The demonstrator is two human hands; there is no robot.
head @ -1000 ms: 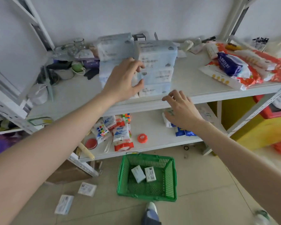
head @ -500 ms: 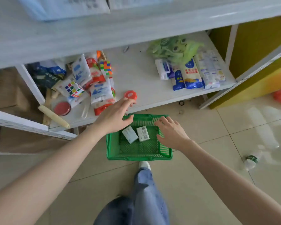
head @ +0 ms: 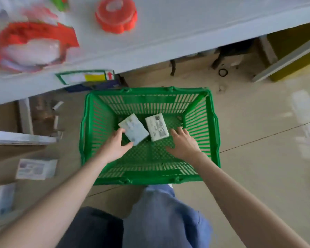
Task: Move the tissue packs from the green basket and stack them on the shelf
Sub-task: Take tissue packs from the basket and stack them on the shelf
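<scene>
The green basket (head: 211,122) stands on the floor below me with two small tissue packs lying in it. The left tissue pack (head: 134,128) is pale blue and lies tilted. The right tissue pack (head: 157,129) is white with dark print. Both my hands are down inside the basket. My left hand (head: 117,146) has its thumb and forefinger against the near left edge of the left pack, which still lies on the basket floor. My right hand (head: 183,144) is spread, its fingertips just beside the near right corner of the right pack. The lower shelf (head: 177,38) runs above the basket.
An orange round lid-like piece (head: 116,14) and red-and-white packets (head: 30,45) lie on the lower shelf. Two pale packs (head: 36,168) lie on the floor left of the basket. A yellow cabinet (head: 293,56) stands at the right. My legs (head: 150,217) are below.
My view dropped from the upper shelf's stacked packs down to the basket. Both hands left the shelf and reached into the basket, the left reaching the left pack.
</scene>
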